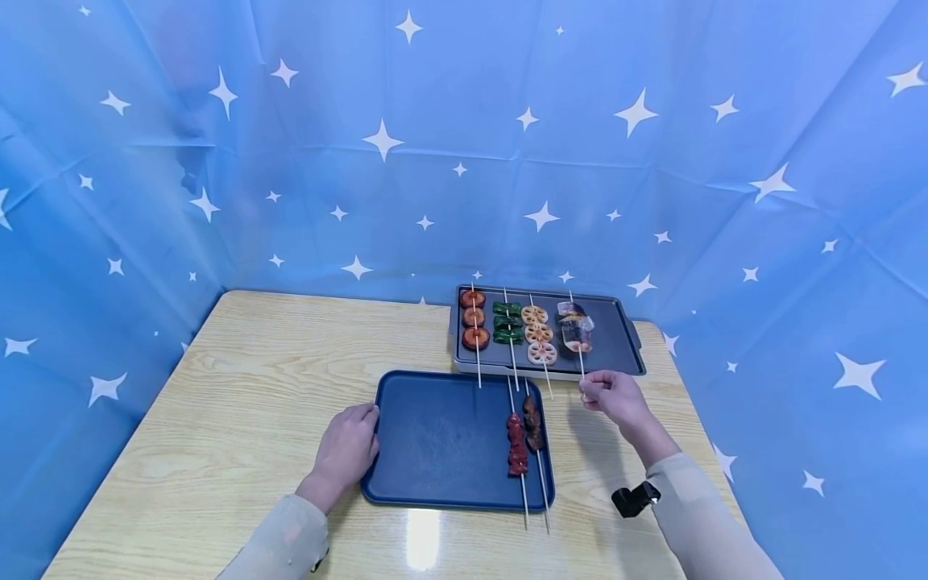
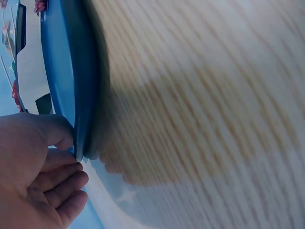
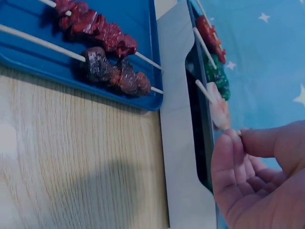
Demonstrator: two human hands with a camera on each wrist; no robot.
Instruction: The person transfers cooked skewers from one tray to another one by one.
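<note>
My left hand [image 1: 346, 445] pinches the left rim of a blue tray [image 1: 431, 439]; the left wrist view shows the thumb and fingers at the tray's edge [image 2: 85, 119]. Two meat skewers, one red [image 1: 517, 447] and one brown [image 1: 533, 425], lie along the tray's right side. My right hand [image 1: 616, 396] pinches the stick end of a skewer with dark-skinned, fish-like pieces [image 1: 576, 329]. That skewer lies over the dark grill plate [image 1: 612, 334] behind the tray. In the right wrist view, my right hand [image 3: 257, 176] hides the stick's end.
Left of the held skewer, the grill plate carries skewers of lotus root slices [image 1: 539, 333], green pieces [image 1: 507, 322] and round reddish-brown slices [image 1: 474, 318]. Their sticks overhang its front edge. The wooden table [image 1: 239, 387] meets a blue star-patterned curtain [image 1: 449, 201].
</note>
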